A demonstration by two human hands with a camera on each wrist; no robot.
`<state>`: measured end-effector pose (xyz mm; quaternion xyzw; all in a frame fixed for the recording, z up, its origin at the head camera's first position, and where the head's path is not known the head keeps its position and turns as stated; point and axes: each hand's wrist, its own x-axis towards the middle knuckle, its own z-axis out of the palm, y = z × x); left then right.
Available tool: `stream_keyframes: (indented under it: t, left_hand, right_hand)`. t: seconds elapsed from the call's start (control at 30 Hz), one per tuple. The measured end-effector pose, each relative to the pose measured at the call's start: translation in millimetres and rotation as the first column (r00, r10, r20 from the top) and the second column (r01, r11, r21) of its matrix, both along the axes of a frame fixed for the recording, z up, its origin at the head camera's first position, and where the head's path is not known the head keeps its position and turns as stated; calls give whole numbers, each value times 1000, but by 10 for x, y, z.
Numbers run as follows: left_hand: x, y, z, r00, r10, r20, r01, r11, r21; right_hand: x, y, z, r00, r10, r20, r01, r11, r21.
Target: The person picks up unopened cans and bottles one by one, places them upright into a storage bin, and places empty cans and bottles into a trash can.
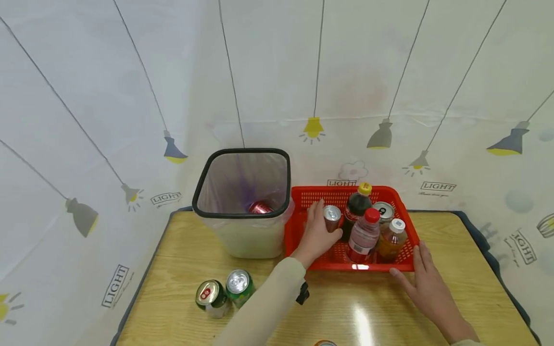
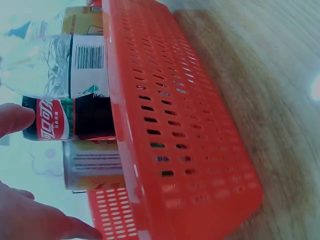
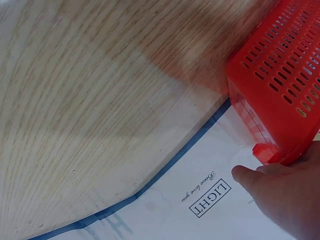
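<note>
My left hand reaches into the red plastic basket, thumb and fingers spread around an upright drink can. In the left wrist view a gap shows between the fingers and this can; the thumb lies across from them, near the cola bottle. Beside the can stand a yellow-capped cola bottle, a red-capped clear bottle, a white-capped amber drink bottle and another can. My right hand touches the basket's front right corner, fingers extended along its side.
A bin with a black rim and clear liner stands left of the basket, a red can inside. Two green cans stand on the wooden table at front left. Another can top shows at the bottom edge.
</note>
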<state>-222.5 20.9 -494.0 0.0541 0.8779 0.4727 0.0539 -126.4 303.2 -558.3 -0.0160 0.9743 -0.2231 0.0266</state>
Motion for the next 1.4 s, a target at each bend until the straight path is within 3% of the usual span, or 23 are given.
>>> stream_keyframes:
  t: [0.4, 0.63, 0.97, 1.13, 1.2, 1.27, 1.4]
  left_hand:
    - [438, -219, 109, 987, -119, -104, 111, 991, -72]
    - [655, -339, 171, 959, -201, -202, 182, 977, -108]
    - [927, -624, 187, 926, -217, -309, 199, 976, -90]
    - [1052, -811, 108, 895, -205, -396, 199, 978, -58]
    - [1095, -898, 81, 872, -212, -440, 205, 977, -64]
    - [1136, -992, 73, 837, -232, -495, 217, 972, -87]
    - [1193, -1175, 71, 740, -267, -617, 247, 962, -120]
  right_hand:
    - [-10, -12, 10, 1000, -4, 14, 4, 1000, -8]
    - [-16, -7, 6, 1000, -3, 8, 3, 1000, -6]
    - [-10, -10, 3, 1000, -3, 3, 3, 1000, -7]
    - [-11, -16, 3, 1000, -5, 6, 5, 1000, -8]
    - [-13, -16, 2, 1000, -5, 7, 5, 1000, -7]
    - [-13, -14, -1, 1000, -3, 9, 4, 1000, -6]
    - [-14, -9, -6, 1000, -2, 9, 2, 1000, -3]
